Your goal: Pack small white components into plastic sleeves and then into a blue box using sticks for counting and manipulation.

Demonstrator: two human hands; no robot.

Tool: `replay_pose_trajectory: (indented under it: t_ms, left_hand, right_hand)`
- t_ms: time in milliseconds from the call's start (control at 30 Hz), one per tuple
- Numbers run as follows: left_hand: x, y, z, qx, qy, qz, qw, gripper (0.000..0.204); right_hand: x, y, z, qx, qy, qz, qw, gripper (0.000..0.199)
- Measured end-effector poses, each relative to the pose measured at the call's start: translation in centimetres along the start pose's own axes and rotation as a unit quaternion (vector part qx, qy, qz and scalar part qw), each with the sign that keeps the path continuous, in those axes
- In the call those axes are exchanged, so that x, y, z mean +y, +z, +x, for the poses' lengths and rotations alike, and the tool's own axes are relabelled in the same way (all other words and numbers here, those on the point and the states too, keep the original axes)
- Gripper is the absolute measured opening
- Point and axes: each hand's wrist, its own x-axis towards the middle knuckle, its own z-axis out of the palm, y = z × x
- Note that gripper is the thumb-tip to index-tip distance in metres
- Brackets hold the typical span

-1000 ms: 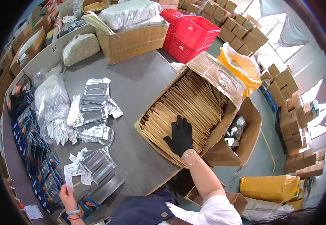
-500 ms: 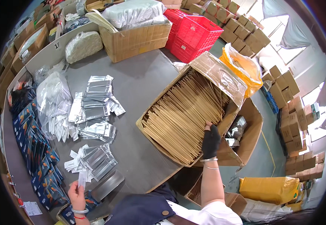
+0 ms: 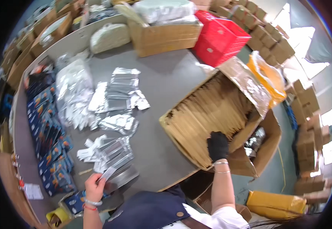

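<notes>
A white slip (image 3: 108, 173) is pinched between the thumb and fingers of the bare left hand (image 3: 94, 187), above the grey table (image 3: 156, 84) by its near edge. The gloved right hand (image 3: 218, 146) is at the brown flat pieces (image 3: 200, 122) packed in an open carton (image 3: 246, 86) at the table's right edge (whether its curled fingers grip one, I cannot tell). Silvery packets (image 3: 116, 152) lie in clusters beyond the slip. Blue packets (image 3: 53, 152) line the left edge, beside a clear bag (image 3: 72, 91). A cardboard box (image 3: 166, 39) stands at the far edge, near a red crate (image 3: 219, 45).
</notes>
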Motion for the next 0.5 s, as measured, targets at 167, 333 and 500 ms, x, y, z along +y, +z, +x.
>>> replay_pose_trajectory:
  t_ms: [167, 333, 500]
  left_hand:
    - [0.4, 1.7, 2.2, 0.003, 0.040, 0.021, 0.999, 0.016]
    - [0.7, 4.5, 4.5, 0.027, 0.073, 0.060, 0.995, 0.013]
    - [-0.7, 6.3, 7.8, 0.104, 0.134, 0.250, 0.953, 0.023]
  right_hand:
    - [-0.3, -1.1, -0.7, 0.023, 0.032, -0.043, 0.998, 0.015]
    - [-0.5, -0.2, -0.5, 0.028, 0.048, -0.037, 0.998, 0.019]
    - [-3.9, -0.3, -3.4, 0.197, -0.008, 0.178, 0.964, 0.026]
